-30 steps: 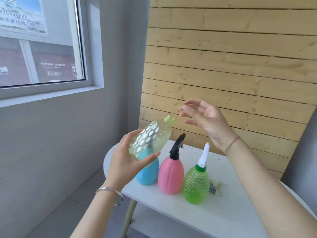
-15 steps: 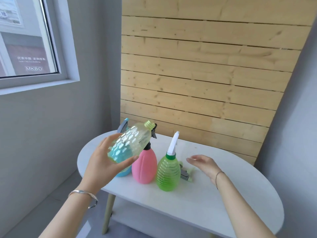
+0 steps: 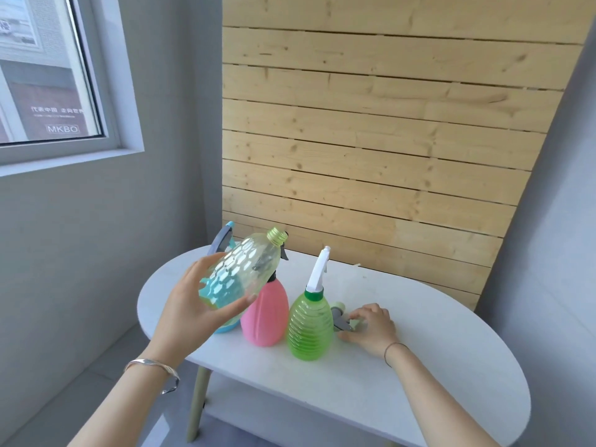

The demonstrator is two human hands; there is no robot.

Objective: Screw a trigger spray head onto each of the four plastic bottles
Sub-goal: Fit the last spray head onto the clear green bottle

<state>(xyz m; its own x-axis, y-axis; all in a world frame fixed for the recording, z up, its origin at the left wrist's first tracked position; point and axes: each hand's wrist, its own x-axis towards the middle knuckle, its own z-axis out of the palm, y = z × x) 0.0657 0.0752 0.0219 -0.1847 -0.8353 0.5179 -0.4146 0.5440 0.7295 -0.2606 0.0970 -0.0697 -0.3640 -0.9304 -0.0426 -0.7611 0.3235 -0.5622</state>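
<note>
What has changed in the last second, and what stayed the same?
The right hand dropped from beside the clear bottle to the table, and its fingers rest on the loose spray head beside the green bottle. The left hand still holds the clear bottle tilted; the blue bottle, pink bottle and green bottle stand unmoved.

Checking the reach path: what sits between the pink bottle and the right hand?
Head view: the green bottle stands between the pink bottle and the right hand, with a loose spray head at that hand.
</note>
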